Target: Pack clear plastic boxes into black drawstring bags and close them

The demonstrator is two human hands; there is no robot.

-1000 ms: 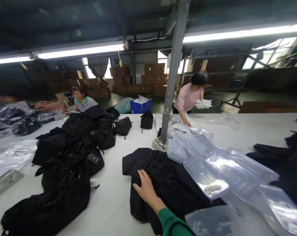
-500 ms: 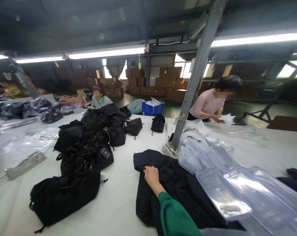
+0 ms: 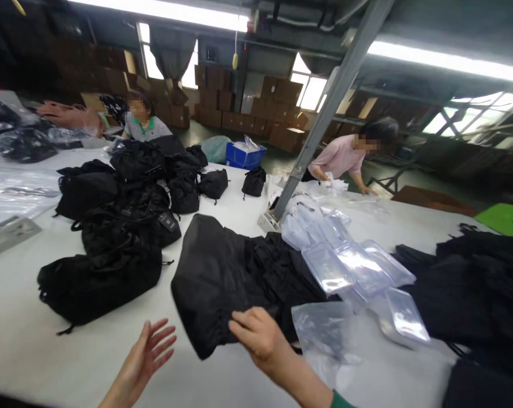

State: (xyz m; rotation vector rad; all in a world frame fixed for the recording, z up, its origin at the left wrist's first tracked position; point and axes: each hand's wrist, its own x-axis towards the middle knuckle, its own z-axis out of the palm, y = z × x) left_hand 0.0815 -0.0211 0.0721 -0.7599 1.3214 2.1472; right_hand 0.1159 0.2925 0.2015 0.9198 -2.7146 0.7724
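Note:
My right hand point(image 3: 256, 337), with a green sleeve at the wrist, is closed on the near edge of a piece of black fabric point(image 3: 218, 272). The fabric's left part is smooth and lifted at a tilt, while its right part lies gathered and wrinkled on the table; I cannot tell exactly what article it is. To the left, my left hand point(image 3: 152, 348) hovers over the white table point(image 3: 99, 351) with fingers spread, holding nothing, apart from the fabric. Several filled black drawstring bags point(image 3: 103, 283) are piled beyond it, one with a dark tag.
Clear plastic cases point(image 3: 350, 266) and a clear plastic bag point(image 3: 324, 328) lie right of the fabric. A metal post point(image 3: 316, 130) rises from the table. More black fabric point(image 3: 486, 289) is heaped at right. Two people work across the table, near a blue bin point(image 3: 239, 156).
My left hand has come into view, open. My right hand has moved nearer to me along the fabric, whose left part is now raised and spread leftward. The view has tilted down and turned right.

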